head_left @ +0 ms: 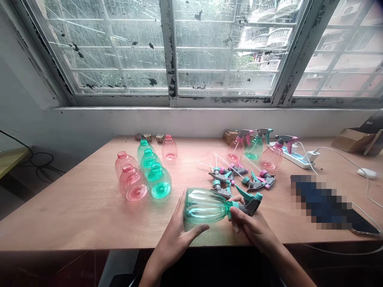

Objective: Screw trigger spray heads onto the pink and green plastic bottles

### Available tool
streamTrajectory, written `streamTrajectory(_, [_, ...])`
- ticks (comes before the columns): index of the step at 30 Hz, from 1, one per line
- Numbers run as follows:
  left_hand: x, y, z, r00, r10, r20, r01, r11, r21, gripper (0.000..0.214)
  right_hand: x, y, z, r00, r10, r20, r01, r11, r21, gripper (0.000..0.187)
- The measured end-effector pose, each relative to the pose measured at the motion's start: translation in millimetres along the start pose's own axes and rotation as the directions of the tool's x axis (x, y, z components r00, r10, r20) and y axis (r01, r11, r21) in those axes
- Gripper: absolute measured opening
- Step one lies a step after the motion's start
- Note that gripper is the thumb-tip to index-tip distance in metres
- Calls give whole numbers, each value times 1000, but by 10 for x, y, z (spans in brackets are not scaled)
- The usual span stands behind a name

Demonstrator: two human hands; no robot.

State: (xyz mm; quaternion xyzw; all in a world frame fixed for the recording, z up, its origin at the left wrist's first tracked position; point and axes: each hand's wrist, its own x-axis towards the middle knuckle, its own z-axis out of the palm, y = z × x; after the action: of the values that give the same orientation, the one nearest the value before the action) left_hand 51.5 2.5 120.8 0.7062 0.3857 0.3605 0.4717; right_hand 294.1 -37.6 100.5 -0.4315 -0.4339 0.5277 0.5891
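A green plastic spray bottle point(205, 205) lies on its side over the near edge of the wooden table point(89, 199). My left hand point(179, 233) is wrapped round the bottle's body from below. My right hand point(249, 227) is closed on the bottle's neck, where a grey and green trigger sprayer head point(249, 201) sits on the mouth. Loose trigger heads point(236, 179) with white dip tubes lie just beyond the bottle.
Several empty pink and green bottles point(143, 175) lie at the left. Three assembled spray bottles point(257, 147) stand at the back right beside a power strip point(295, 157). A phone point(359, 223), white cables, a mouse point(366, 172) and cardboard boxes point(356, 139) are at the right.
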Motion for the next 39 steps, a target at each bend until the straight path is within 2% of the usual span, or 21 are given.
streamTrajectory(13, [1, -16, 1, 999, 34, -21, -34, 999, -40, 94, 6, 25, -13, 1000, -3, 5, 3, 1000, 3, 38])
streamTrajectory(39, [2, 4, 7, 1000, -7, 3, 7, 1000, -11, 98, -21, 11, -11, 1000, -5, 9, 4, 1000, 9, 35])
